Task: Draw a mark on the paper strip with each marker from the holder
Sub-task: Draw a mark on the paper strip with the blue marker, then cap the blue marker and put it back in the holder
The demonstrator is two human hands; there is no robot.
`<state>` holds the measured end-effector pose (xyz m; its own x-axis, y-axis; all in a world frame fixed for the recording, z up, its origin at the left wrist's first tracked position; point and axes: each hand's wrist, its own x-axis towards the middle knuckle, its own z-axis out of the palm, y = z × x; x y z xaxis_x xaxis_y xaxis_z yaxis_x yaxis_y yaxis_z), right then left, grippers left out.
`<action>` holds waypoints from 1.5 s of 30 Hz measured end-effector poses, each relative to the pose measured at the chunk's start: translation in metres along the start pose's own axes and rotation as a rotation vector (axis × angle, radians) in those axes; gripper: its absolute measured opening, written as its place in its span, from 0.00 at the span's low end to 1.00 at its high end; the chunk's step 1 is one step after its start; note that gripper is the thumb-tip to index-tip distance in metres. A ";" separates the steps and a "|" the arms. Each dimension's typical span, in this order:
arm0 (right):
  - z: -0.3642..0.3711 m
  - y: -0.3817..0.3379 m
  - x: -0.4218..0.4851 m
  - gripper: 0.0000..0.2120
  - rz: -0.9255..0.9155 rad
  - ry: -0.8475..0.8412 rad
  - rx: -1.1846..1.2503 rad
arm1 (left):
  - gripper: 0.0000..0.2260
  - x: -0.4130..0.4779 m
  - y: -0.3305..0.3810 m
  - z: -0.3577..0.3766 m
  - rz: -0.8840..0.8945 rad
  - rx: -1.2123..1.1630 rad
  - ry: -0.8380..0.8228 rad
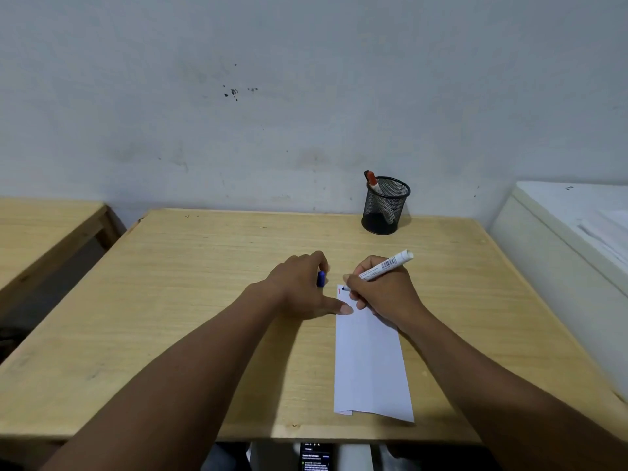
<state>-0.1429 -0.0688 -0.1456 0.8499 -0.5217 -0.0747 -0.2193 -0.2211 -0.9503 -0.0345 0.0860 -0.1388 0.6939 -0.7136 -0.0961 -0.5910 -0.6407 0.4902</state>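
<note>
Gripping a blue marker, the right hand rests its tip on the strip's far end beside a red mark; the strip runs lengthwise toward the person. The left hand pinches the blue cap, thumb pinning the strip's edge. A red marker waits in the holder beyond.

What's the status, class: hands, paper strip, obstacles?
Right hand holds blue marker, tip on paper strip. Left hand holds blue cap, thumb pinning strip. Red mark present. Nothing blocking.

A paper strip lies on the tabletop; a holder stands behind it, a marker inside.
</note>
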 end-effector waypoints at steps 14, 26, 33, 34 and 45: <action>-0.003 -0.003 0.001 0.07 0.021 -0.049 0.065 | 0.36 0.000 0.004 -0.004 -0.047 -0.035 -0.049; -0.044 -0.068 0.026 0.08 0.021 -0.163 0.295 | 0.05 0.013 -0.009 -0.029 -0.074 -0.603 0.127; -0.057 -0.098 0.041 0.03 -0.057 -0.142 0.318 | 0.06 0.023 0.009 -0.074 -0.053 -1.075 0.053; -0.058 -0.100 0.042 0.03 -0.055 -0.133 0.337 | 0.06 0.025 0.010 -0.076 -0.050 -1.114 0.039; -0.057 -0.100 0.049 0.01 -0.040 -0.151 0.428 | 0.04 0.038 0.020 -0.072 -0.053 -1.207 0.024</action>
<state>-0.1066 -0.1189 -0.0367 0.9211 -0.3864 -0.0481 0.0064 0.1385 -0.9903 0.0098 0.0664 -0.0707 0.7207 -0.6807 -0.1311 0.1947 0.0173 0.9807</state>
